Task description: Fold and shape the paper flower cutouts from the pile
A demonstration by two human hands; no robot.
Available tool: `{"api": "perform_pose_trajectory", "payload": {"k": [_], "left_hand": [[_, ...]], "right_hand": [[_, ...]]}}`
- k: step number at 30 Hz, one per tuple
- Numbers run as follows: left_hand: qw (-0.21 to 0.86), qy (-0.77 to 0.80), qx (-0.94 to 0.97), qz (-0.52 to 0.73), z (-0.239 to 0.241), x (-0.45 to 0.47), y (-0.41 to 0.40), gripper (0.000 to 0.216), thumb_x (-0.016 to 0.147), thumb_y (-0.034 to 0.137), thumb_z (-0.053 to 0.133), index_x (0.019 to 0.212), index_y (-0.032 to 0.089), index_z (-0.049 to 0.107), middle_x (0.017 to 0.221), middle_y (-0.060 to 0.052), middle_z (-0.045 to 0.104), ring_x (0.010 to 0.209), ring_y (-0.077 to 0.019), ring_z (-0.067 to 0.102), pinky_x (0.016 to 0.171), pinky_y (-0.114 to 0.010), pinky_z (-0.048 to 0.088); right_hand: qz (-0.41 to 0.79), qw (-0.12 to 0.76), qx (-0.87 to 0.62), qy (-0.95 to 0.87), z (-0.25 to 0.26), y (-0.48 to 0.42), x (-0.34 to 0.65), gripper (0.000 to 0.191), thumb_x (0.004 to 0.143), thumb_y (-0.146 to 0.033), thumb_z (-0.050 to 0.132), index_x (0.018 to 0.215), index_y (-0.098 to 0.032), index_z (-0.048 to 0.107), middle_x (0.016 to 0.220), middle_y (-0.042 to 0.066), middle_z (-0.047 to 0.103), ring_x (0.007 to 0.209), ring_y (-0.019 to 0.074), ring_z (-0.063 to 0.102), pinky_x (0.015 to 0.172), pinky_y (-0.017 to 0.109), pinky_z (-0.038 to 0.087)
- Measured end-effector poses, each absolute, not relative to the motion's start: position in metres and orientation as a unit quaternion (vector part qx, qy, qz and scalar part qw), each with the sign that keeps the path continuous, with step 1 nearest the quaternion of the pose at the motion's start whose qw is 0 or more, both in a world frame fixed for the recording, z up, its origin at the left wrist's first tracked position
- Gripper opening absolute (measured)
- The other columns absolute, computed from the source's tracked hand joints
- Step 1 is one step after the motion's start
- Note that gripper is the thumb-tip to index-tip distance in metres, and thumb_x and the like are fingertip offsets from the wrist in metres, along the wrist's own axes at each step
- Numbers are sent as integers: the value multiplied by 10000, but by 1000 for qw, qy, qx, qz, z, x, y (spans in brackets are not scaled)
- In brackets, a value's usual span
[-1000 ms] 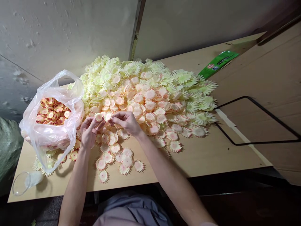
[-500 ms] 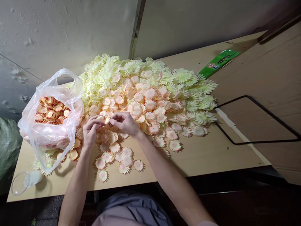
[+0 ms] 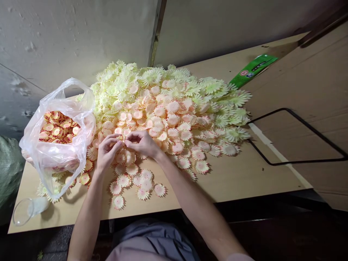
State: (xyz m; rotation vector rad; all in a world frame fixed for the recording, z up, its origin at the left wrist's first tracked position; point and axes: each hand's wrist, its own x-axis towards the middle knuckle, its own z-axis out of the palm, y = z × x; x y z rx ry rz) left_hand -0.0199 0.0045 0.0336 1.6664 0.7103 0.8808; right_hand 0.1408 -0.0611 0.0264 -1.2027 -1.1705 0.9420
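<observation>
My left hand (image 3: 108,150) and my right hand (image 3: 143,144) meet fingertip to fingertip above the front of the flower heap. Between them is a small pale artificial flower piece (image 3: 120,137), mostly covered by the fingers. Both hands are closed in a pinch on it. Around and beyond the hands spreads a heap of pink-edged artificial flower pieces (image 3: 173,119), with larger pale green ones (image 3: 152,77) behind. Several loose pink-edged pieces (image 3: 124,180) lie on the table just in front of my hands.
A white plastic bag (image 3: 58,154) holding small red-and-yellow flower pieces (image 3: 57,131) stands at the left. A clear cup (image 3: 23,212) lies at the table's (image 3: 239,185) front left corner. Toward the right are a green packet (image 3: 252,70), a black wire frame (image 3: 312,133) and cardboard (image 3: 307,87).
My fingertips have drawn closer together, and the flower piece is more hidden by them. My left thumb has shifted to the right. The heap and the bag look the same.
</observation>
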Motion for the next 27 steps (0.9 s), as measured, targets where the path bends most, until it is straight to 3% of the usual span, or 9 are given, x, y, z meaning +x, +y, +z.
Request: {"api": "perform_pose_trajectory", "payload": {"k": [7,13,19,27], "left_hand": [[561,293,683,364,33,-20,6,194,796,365,694,770,174,714,1103,-85,644,1003,-192,617,844,-284,481],[567,296,679,361,34,-21,6,230,803,393,683,758,169,706,1127,-99,628,1073,-214,594,910,-295,459],[614,288,635,370,29,-22,8,218,795,389,694,774,172,692,1171,-89,603,1088,-207,589,918,-285,468],[636,277,595,407,28,-19,8,236,804,404,677,782,170,668,1135,-70,586,921,-161,605,851,-303,538]], "right_hand": [[424,575,-488,-501,32,-63,141,230,813,-371,647,762,-147,670,725,11,626,645,112,564,585,230,461],[456,587,-459,-487,28,-62,140,277,670,-389,799,781,-160,691,781,22,668,698,128,619,656,256,523],[461,594,-456,-476,29,-61,141,196,764,-360,719,802,-168,719,783,23,695,718,132,638,687,261,525],[446,671,-431,-405,31,-59,149,108,744,-258,686,692,-164,696,661,9,668,622,134,613,662,288,516]]}}
